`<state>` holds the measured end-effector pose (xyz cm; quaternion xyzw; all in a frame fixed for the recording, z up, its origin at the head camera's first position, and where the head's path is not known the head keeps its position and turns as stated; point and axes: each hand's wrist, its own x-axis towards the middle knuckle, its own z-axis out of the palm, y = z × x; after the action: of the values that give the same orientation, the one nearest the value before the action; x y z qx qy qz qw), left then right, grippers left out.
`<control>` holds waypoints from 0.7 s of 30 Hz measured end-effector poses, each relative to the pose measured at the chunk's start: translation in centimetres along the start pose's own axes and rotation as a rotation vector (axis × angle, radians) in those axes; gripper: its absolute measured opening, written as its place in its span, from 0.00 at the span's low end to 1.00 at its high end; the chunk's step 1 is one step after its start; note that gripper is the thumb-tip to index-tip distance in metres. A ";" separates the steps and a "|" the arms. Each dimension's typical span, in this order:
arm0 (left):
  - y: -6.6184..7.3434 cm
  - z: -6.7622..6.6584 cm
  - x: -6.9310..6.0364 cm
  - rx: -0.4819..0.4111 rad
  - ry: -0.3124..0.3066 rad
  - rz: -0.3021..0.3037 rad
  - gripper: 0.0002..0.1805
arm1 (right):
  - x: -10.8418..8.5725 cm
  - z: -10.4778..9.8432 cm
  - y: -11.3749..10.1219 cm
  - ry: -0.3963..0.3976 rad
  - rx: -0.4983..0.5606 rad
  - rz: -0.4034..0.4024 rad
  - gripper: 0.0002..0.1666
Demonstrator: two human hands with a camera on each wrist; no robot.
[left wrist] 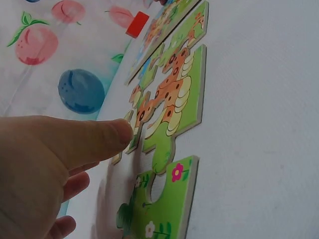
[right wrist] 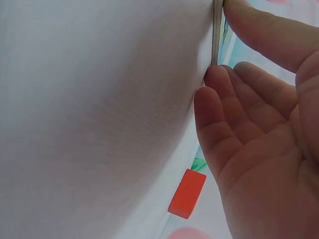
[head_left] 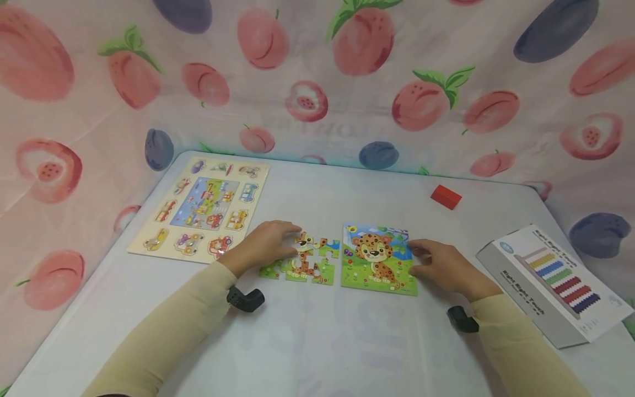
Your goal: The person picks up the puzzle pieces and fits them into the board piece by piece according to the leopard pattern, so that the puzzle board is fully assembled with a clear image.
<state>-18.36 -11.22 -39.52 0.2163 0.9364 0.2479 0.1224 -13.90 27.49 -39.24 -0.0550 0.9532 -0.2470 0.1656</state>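
Note:
Several loosely laid jigsaw pieces (head_left: pixel 324 271) with parts of a spotted leopard lie mid-table, some with gaps between them. My left hand (head_left: pixel 268 241) is over their far left side, thumb and fingers apart. In the left wrist view, the thumb (left wrist: pixel 112 137) is close beside a piece; whether it touches is unclear. Right of the pieces lies a square leopard picture board (head_left: pixel 379 259), whole and flat. Beside its right edge is my right hand (head_left: pixel 444 267), thumb and fingertips at the edge. The right wrist view shows loosely bent fingers (right wrist: pixel 239 99) against the thin board edge (right wrist: pixel 217 35).
A cream vehicle puzzle board (head_left: pixel 149 245) lies at the back left. Toward the back right sits a red block (head_left: pixel 446 197). A white and grey box (head_left: pixel 550 286) with coloured strips printed on it stands at the right. Fruit-patterned cloth (head_left: pixel 347 132) hangs behind the table.

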 end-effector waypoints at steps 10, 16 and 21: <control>0.0 0.2 0.1 0.043 0.001 0.017 0.23 | 0.0 -0.1 -0.1 0.001 -0.010 -0.005 0.40; -0.3 0.0 0.4 0.038 -0.006 0.035 0.23 | 0.0 -0.1 -0.2 -0.002 -0.010 -0.003 0.39; -0.5 0.0 0.7 0.027 -0.015 0.033 0.23 | -0.1 0.0 -0.3 -0.002 -0.010 -0.003 0.39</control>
<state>-19.11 -11.32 -39.87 0.2351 0.9350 0.2357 0.1224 -13.85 27.30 -39.06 -0.0575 0.9541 -0.2426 0.1658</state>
